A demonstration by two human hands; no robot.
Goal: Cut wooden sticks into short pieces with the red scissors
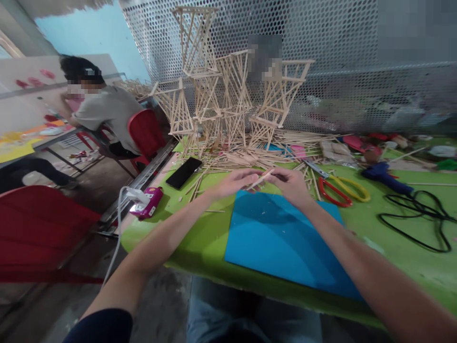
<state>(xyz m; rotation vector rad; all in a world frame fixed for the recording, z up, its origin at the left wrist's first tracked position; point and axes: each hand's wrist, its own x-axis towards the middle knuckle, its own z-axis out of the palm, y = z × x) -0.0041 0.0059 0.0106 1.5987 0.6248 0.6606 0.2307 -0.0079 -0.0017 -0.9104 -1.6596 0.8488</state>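
Between my two hands, above the far edge of a blue sheet (278, 233), a few thin wooden sticks (262, 179) are held. My left hand (237, 182) has its fingers closed about one end of them. From the other side, my right hand (288, 185) pinches the opposite end. How many sticks there are, I cannot tell. Just beyond my hands lies a loose pile of wooden sticks (246, 157). Behind it rises a structure of crossed sticks (233, 78) with several flared towers.
Scissors (337, 188) with red and yellow handles lie right of my hands. Farther right are a blue glue gun (387, 177) and its looped black cord (410, 233). A phone (183, 172) and a purple power strip (147, 202) are at left. A person (107, 107) sits beyond.
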